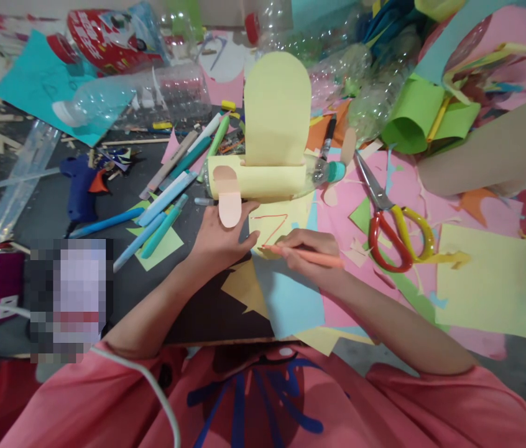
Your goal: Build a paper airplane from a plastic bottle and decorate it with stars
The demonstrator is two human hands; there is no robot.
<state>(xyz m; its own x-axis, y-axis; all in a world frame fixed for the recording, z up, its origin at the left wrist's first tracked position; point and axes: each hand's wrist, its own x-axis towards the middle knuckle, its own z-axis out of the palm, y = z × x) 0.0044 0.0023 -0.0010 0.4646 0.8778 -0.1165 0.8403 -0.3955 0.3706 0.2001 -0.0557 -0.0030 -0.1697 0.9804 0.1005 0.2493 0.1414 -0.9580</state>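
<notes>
Across the dark worktop (125,193), cut paper, bottles and tools lie crowded together. The broad pink paper (332,218) spreads over the right side. Near the middle, a clear bottle (272,180) with a teal cap lies on its side, wrapped in yellow paper, with a tall, round-ended yellow flap (276,106) standing out from its far side. Blue paper (291,305) lies nearer the person, and scissors (387,205) with one red and one yellow handle rest to the right.

The left hand (219,239) sits just below the bottle, its grip loose, thumb and forefinger spread at the edge of the small yellow paper (295,214), which lies between bottle and blue paper. A beige strip (230,208) overlaps that hand's back. The right hand (312,242) has its grip closed around an orange pen (316,256), whose tip meets the small yellow paper at the lower end of a thin, angled red line (275,230).
</notes>
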